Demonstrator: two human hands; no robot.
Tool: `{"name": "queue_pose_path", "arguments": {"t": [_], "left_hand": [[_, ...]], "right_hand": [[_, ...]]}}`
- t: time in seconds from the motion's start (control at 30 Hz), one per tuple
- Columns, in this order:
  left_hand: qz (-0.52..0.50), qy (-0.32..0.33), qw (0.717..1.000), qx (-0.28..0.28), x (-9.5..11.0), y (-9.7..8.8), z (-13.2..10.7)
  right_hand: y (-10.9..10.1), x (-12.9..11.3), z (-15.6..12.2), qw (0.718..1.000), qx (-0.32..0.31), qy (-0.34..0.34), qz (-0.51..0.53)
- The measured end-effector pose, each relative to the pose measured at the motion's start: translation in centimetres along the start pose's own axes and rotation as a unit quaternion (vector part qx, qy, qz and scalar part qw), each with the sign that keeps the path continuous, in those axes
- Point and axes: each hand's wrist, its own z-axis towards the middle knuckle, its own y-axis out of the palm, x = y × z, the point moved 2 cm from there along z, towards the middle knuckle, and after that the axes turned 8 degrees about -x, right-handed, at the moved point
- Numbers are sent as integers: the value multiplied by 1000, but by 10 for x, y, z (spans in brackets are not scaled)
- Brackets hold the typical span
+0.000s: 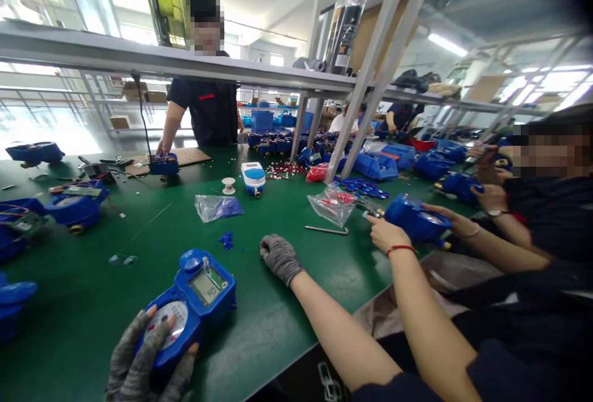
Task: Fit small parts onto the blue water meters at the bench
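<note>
The left hand (143, 359) gripped the meter (194, 303) by its dial end, low on the green table (74, 303) and nearest the wearer, while the right hand (279, 258) rested to the meter's right, apart from it, fingers curled in and nothing visible inside.

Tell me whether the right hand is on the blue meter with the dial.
No: the right hand rests on the green table, apart from the blue meter that the left hand holds.
</note>
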Motion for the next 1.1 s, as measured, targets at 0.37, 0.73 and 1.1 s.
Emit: {"name": "queue_pose_path", "arguments": {"t": [0.37,0.73,1.1], "left_hand": [[-11,-20,1000,1,11,-5,1],[-12,4,1000,8,5,-2,0],[-10,21,1000,19,7,-2,1]], "right_hand": [[-28,-51,-87,974,120,-112,159],[-6,-86,-130,963,169,-187,93],[-22,-88,-118,938,-26,-102,331]]}}
